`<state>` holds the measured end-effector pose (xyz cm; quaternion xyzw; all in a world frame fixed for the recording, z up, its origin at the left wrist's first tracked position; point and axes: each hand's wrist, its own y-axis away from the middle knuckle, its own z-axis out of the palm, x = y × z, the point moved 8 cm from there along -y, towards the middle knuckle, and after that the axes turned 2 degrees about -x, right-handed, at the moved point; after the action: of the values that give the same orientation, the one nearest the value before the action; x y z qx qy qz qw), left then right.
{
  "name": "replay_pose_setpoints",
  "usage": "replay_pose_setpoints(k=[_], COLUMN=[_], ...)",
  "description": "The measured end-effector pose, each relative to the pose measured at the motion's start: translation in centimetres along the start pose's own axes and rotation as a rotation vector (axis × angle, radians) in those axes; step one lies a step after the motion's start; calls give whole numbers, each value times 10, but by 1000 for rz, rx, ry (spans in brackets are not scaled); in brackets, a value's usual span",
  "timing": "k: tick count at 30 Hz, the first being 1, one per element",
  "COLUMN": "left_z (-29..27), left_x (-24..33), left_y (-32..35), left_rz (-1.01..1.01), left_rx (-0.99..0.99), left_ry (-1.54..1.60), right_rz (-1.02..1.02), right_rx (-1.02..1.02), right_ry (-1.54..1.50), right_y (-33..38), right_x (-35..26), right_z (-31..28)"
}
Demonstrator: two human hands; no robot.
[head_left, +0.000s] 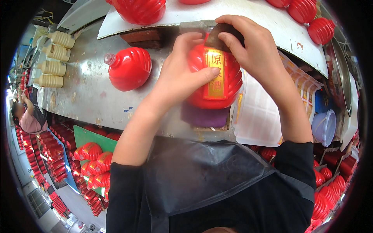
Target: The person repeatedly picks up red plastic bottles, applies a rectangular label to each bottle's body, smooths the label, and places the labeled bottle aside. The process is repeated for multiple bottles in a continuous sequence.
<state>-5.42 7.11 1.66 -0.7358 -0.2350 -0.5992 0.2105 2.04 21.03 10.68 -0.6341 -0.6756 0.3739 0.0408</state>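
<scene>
A round red bottle [231, 83] with swirled ridges lies on the metal table in front of me, its neck pointing away. A gold and red label [216, 93] runs lengthwise along its upper face. My left hand [180, 72] grips the bottle's left side, its thumb pressed on the label. In my right hand [258, 44] is a dark brown, flat scraper-like piece [222, 35], held against the label's top end near the neck. Beneath the bottle's near end is a purple cloth [208, 117].
Another red bottle [130, 70] lies to the left. Cream jugs [54, 54] line the table's far left. On the right are translucent label sheets [258, 108] and a pale blue bucket [323, 126]. A white board [268, 25] with red bottles spans the back. A person [31, 118] sits far left.
</scene>
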Motion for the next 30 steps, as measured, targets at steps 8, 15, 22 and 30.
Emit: replay_pose_setpoints(k=[8,15,22,30], left_z=[3,9,10,10], left_x=[3,21,29,27], left_y=[-21,-7,0,6], left_rz=[-110,-24,10,87], left_rx=[-118,-93,-41,40], left_ry=[65,159,211,226], right_rz=[-72,-24,224,-99], right_rx=[-80,-20,243,148], right_ry=[-151,53,-254,77], right_y=[4,13,47,64], right_x=[-16,-11,-5,-68], right_z=[-6,-11,-53,-31])
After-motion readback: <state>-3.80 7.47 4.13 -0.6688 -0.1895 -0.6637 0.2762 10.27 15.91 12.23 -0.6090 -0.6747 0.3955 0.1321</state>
